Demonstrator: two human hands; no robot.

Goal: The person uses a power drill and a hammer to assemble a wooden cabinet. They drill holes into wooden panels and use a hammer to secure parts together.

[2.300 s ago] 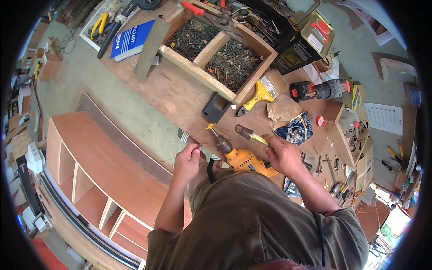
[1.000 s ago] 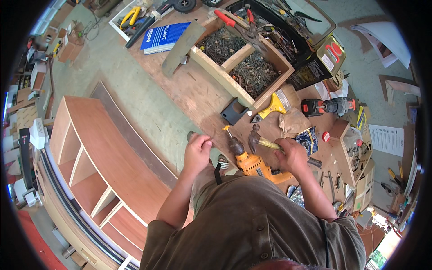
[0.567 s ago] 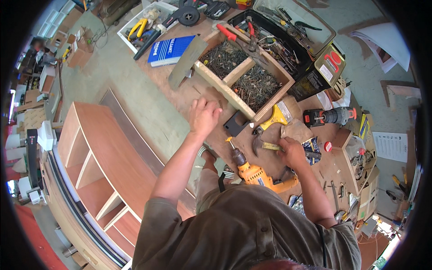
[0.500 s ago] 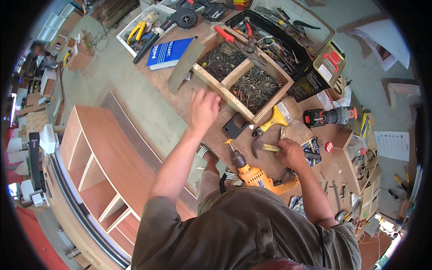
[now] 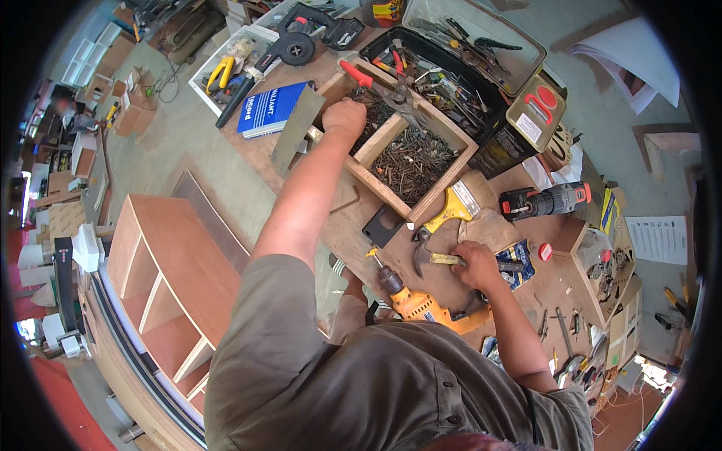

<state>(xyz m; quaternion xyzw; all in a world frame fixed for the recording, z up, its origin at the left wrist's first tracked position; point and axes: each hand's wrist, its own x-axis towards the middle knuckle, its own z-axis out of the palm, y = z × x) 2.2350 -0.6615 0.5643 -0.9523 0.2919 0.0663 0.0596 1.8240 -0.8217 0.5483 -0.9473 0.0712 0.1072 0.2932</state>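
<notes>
My left hand reaches into the left compartment of a wooden box, over a heap of dark nails. Its fingers are curled downward, and the fingertips are hidden, so what they pinch does not show. The right compartment holds more nails or screws. My right hand is closed round the handle of a claw hammer, which lies low over the bench, its head toward the left. Pliers with red handles lie across the box's far side. Just nearer than the hammer is a yellow corded drill.
A yellow paintbrush and a black flat piece lie beside the box. A handsaw blade and blue notebook are left of it. Beyond stands a black toolbox; a cordless drill is at right. A wooden cabinet stands left.
My left hand has moved from beside the box up and into its left compartment. The right hand stays on the hammer, which has shifted slightly in view.
</notes>
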